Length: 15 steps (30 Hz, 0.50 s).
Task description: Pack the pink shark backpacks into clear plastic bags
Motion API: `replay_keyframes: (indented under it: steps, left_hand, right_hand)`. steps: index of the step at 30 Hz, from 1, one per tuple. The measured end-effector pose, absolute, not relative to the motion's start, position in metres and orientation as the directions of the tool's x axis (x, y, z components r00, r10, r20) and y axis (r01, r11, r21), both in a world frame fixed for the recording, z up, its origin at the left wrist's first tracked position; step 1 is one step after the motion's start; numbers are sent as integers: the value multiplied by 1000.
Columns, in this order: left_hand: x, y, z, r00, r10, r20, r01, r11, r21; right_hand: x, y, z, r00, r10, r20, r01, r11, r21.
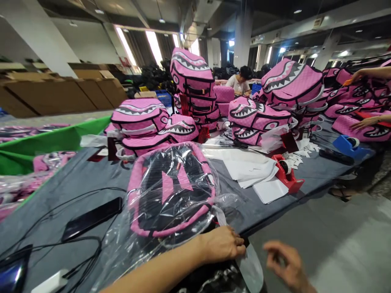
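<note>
A pink-edged black backpack (171, 191) lies in a clear plastic bag (122, 252) on the grey table in front of me. My left hand (222, 244) is at the bag's near right corner, its fingers closed on a whitish translucent strip (252, 266) that shows above and below the hand. What else the fingers pinch is hidden. Just to the right, over the table's edge, my right hand (285, 262) is slightly blurred, its fingers bent and apart with nothing visible between them. Under my left forearm sits something dark and patterned.
Stacked pink shark-mouth backpacks (192, 89) stand behind. White sheets (253, 167) and a red tape dispenser (285, 175) lie to the right. A black phone (93, 217) and cables are left. Another person's hand (366, 122) works far right; another person (238, 83) sits behind.
</note>
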<state>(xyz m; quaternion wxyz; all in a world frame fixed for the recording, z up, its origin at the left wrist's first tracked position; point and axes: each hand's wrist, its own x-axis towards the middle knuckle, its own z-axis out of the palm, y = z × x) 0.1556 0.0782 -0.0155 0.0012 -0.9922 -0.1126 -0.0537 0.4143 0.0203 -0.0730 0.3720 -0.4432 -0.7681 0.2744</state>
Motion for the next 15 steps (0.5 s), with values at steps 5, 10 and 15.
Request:
replay_keyframes:
  steps: [5, 10, 15]
  left_hand:
    - [129, 60, -17, 835, 366, 411, 308, -930, 201]
    - [121, 78, -20, 394, 789, 472, 486, -615, 621]
    - [124, 141, 9, 27, 962, 272, 653, -223, 724]
  right_hand:
    - [346, 132, -12, -498, 677, 541, 613, 717, -332]
    - [276, 218, 13, -526, 751, 399, 431, 640, -636]
    - [294, 240, 48, -222, 818, 531, 447, 570, -690]
